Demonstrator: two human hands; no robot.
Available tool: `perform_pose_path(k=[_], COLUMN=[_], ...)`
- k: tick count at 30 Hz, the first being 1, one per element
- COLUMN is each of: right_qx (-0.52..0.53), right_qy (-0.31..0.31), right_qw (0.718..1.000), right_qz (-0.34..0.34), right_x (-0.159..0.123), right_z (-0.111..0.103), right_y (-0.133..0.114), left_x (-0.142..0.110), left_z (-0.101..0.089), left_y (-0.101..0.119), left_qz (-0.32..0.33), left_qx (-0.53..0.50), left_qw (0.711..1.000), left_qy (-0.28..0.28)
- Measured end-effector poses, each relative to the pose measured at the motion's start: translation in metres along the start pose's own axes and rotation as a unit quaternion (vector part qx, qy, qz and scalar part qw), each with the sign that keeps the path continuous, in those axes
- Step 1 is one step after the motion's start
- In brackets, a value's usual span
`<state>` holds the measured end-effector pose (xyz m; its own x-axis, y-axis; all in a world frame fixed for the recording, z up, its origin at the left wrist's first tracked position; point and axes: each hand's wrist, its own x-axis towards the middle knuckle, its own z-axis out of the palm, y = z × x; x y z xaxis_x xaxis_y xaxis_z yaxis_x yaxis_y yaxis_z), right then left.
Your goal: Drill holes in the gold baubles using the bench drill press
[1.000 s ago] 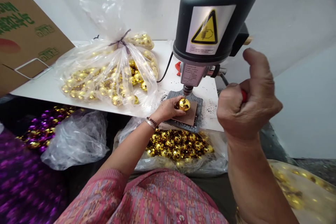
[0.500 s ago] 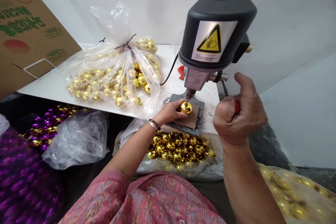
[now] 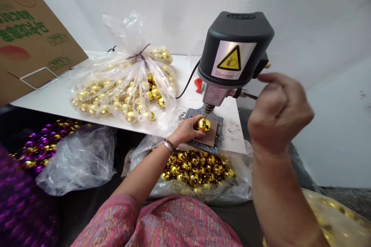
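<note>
My left hand (image 3: 187, 129) is closed on a shiny gold mirrored ball (image 3: 203, 124), thumb and fingers at its left side. The ball rests on a brown board (image 3: 209, 139) over the grey base (image 3: 219, 131) of a small bench drill press (image 3: 232, 50). The drill's thin bit (image 3: 205, 115) points down at the top of the ball; whether it has entered cannot be made out. At the right, my right hand (image 3: 279, 114) is closed at the end of the press's metal lever (image 3: 249, 95), its grip hidden by the fingers.
A tied clear bag (image 3: 139, 81) of gold balls lies on the white table (image 3: 185, 61). Below the front edge sits an open bag of gold balls (image 3: 194, 168). Purple and gold balls (image 3: 43, 142), crumpled plastic (image 3: 81, 162) and a cardboard box (image 3: 37, 38) are at left. Dark shavings surround the base.
My right hand has moved up and to the right, turning at the lever. My left hand still holds the ball under the bit. The view has shifted slightly.
</note>
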<state>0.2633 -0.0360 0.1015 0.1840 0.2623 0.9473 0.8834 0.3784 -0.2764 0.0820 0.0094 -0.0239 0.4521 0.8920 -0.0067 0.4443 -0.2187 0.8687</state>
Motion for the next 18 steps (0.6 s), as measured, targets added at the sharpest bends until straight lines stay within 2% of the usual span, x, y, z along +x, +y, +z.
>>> perform_pose_path(k=[3,5,9,12,15,18], right_qx=[-0.001,-0.006,-0.008,-0.032,-0.007,0.015], right_qy=[-0.048,-0.076,-0.075,-0.097,-0.112,-0.121], right_qw=[0.998,0.995,0.995,0.992,0.986,0.974], right_qz=[0.045,0.057,0.060,0.079,0.126,0.193], right_x=[0.030,0.041,0.047,0.048,0.052,0.055], right_z=[0.002,0.004,0.006,0.005,0.004,0.004], right_y=[0.005,0.009,0.011,0.008,0.003,-0.004], left_x=[-0.015,-0.027,-0.058,-0.084,-0.108,-0.118], left_z=[-0.002,-0.005,-0.015,-0.021,-0.029,-0.043], left_y=[0.003,0.004,-0.003,-0.013,-0.025,-0.033], left_qz=[0.007,0.012,0.030,0.052,0.068,0.058], left_qx=[-0.032,-0.050,-0.051,-0.036,0.000,0.031], left_qw=[0.999,0.998,0.998,0.998,0.997,0.998], left_qy=[0.015,0.019,0.014,-0.009,-0.029,-0.007])
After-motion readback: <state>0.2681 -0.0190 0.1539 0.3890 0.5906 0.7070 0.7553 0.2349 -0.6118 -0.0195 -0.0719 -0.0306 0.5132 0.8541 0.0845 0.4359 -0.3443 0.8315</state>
